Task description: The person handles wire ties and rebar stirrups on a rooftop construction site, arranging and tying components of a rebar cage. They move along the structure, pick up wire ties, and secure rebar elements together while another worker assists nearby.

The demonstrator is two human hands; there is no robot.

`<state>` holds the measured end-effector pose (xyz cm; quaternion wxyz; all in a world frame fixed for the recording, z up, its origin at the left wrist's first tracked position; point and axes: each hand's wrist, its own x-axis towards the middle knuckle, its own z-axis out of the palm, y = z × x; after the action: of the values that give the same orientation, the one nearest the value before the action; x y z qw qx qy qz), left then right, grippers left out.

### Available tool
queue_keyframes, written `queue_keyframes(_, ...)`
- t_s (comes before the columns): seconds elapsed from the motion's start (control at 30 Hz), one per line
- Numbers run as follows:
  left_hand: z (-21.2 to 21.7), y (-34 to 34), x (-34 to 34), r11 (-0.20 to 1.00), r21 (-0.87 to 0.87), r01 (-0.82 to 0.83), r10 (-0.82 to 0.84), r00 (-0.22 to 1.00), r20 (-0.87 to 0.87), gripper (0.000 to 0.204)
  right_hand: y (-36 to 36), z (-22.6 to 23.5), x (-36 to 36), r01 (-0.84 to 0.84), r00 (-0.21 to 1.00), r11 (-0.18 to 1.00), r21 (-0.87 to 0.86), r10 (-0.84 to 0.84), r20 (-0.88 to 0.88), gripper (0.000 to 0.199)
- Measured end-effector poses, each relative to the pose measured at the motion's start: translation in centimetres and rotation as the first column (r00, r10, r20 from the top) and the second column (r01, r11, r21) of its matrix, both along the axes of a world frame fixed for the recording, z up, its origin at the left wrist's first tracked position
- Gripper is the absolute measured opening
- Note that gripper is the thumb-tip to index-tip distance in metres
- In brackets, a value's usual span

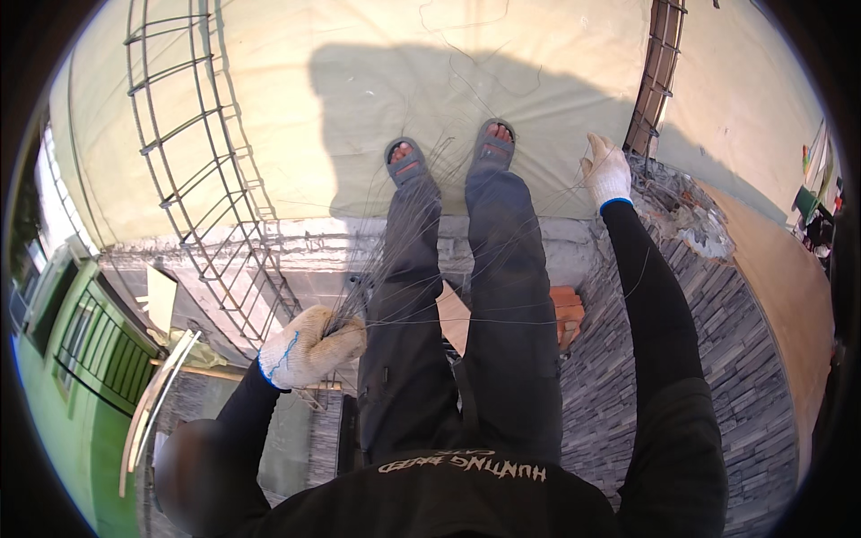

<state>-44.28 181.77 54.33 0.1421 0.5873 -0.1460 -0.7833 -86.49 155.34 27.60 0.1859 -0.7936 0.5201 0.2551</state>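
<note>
My left hand [309,345], in a white knit glove, is closed around a bunch of thin dark tie wires [404,224] that fan out across my legs toward my sandalled feet [453,152]. My right hand [608,170], also gloved, is stretched out to the right with fingers together, resting near the base of a rusty rebar column cage [657,76]. Fine wire strands run past that hand; whether it pinches one I cannot tell. I stand at the edge of a pale concrete slab [359,81].
A second rebar cage [193,170] leans across the left, over the slab edge. Below are a grey stone-clad wall [717,359], orange bricks [567,314], rubble [691,211], a green building [63,359] far down left, and a blurred person [188,471] at lower left.
</note>
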Motion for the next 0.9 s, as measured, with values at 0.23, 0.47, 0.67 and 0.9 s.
queue_keyframes(0.23, -5.3, 0.1, -1.3, 0.987, 0.101, 0.125, -0.145, 0.964, 0.222, 0.042, 1.8, 8.3, 5.3, 0.668, 0.469, 0.744, 0.013, -0.433, 0.77, 0.06)
queue_keyframes(0.47, -5.3, -4.2, -5.6, 0.886, -0.312, 0.343, -0.236, 0.913, 0.334, 0.037, 10.0, 19.5, 19.5, -0.478, 0.39, 0.875, 0.077, 0.132, 0.911, 0.065)
queue_keyframes(0.67, -2.4, -5.6, -4.5, 0.935, -0.103, 0.339, -0.287, 0.894, 0.344, 0.038, 10.7, 12.8, 17.7, -0.301, 0.541, 0.932, 0.2, -0.006, 0.841, 0.014)
queue_keyframes(0.9, -6.4, 1.4, -0.2, 0.893, -0.243, 0.38, -0.21, 0.826, 0.523, 0.047, 4.3, 9.8, 8.7, -0.392, 0.714, 0.896, 0.21, 0.152, 0.684, 0.017)
